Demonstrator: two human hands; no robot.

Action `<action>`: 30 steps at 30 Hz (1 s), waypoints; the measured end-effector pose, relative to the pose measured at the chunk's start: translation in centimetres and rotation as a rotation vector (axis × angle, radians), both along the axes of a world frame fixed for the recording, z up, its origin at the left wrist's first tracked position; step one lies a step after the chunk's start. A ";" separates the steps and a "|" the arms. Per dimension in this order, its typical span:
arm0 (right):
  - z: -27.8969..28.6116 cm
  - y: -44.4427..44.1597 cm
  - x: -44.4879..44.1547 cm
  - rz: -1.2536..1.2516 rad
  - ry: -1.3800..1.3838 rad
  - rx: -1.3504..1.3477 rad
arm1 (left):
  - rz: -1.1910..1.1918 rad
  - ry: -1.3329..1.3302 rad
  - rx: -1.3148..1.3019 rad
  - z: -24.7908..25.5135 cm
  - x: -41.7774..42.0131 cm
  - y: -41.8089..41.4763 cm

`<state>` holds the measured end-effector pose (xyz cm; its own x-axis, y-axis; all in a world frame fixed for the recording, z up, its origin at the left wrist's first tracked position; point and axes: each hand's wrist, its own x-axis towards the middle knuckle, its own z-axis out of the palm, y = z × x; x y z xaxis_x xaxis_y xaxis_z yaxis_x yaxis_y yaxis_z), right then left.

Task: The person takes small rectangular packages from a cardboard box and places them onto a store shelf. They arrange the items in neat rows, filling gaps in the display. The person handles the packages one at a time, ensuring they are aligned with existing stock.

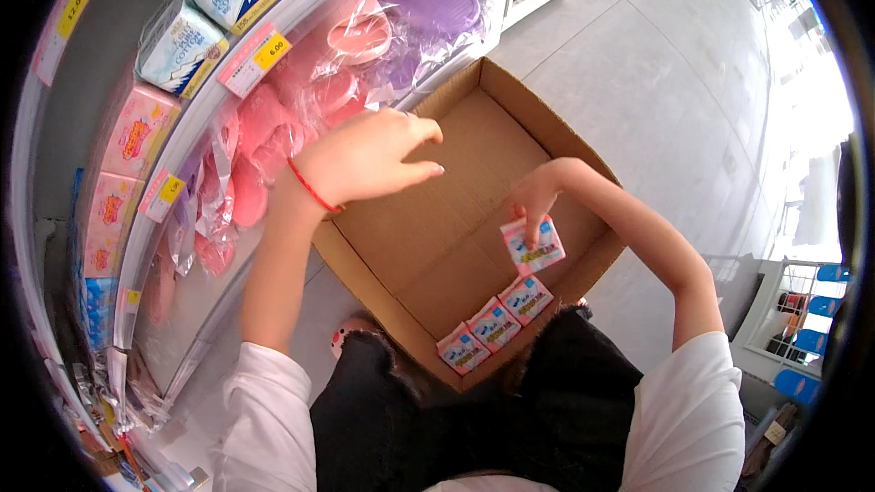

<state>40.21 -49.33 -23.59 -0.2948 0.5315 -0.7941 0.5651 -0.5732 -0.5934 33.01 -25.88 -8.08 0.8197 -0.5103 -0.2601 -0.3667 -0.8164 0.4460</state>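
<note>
A shallow brown cardboard box (465, 198) lies open before me. Three small pink-and-white packets, one of them the middle packet (493, 324), form a row along the box's near right side. My right hand (536, 198) reaches in from the right and holds a fourth such packet (534, 246) by its upper edge, just beyond the row's upper end. Over the box's left part hangs my left hand (383, 154), a red cord at its wrist, thumb and fingers apart with nothing between them.
Along the left run store shelves with a price rail (205, 109), wrapped pink slippers (256, 150), purple slippers (434, 3) and packs of cotton pads or tissues (181, 48). Grey floor tiles (649, 96) extend at the right; a wire rack (786, 314) stands at lower right. My knees flank the box.
</note>
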 end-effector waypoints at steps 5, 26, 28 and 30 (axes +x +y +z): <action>6.0 1.9 2.1 -0.328 0.002 0.454 | 0.035 0.180 0.038 -0.6 0.1 -1.9; 12.3 1.5 2.9 -0.936 0.316 0.991 | 0.327 -0.006 -0.432 5.1 0.6 -0.3; 12.1 1.8 3.0 -0.970 0.220 1.162 | 0.239 -0.270 -0.347 4.6 0.7 0.0; 12.5 2.1 3.0 -1.013 0.104 1.248 | 0.263 -0.387 -0.280 5.5 0.1 -0.6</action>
